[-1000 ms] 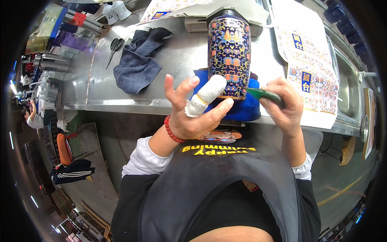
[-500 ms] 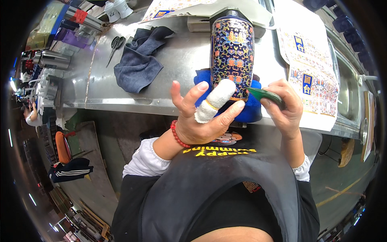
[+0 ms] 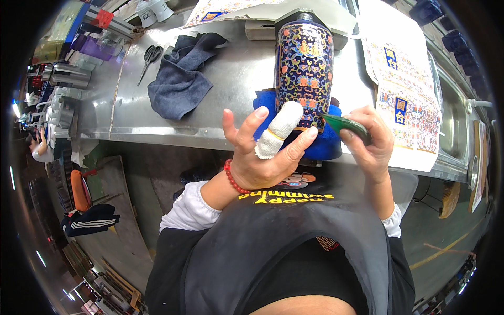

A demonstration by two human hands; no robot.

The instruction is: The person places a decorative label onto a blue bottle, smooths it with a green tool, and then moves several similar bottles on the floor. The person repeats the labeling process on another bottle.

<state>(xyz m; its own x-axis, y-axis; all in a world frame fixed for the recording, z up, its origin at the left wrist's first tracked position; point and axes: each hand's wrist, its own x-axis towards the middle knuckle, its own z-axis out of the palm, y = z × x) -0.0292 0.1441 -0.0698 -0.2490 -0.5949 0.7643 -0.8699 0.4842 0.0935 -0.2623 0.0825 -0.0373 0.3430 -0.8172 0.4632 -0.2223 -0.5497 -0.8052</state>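
Bottle [image 3: 305,68], green scraper [image 3: 338,123] at lower right edge — tabletop [image 3: 239,71] leftward

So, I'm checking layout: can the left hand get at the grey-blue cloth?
Probably yes: the left hand is open at the vase, with only steel bench between it and the grey-blue cloth.

Bright light floods the bench [image 3: 239,68], leaving white glare on its steel and washing out the sheets [image 3: 386,26]. The floor [image 3: 152,168] below is dimmer. Thin lamps [image 3: 41,259] glow far left. The vase [image 3: 303,68] looks sharp; edges bend toward a black rim.
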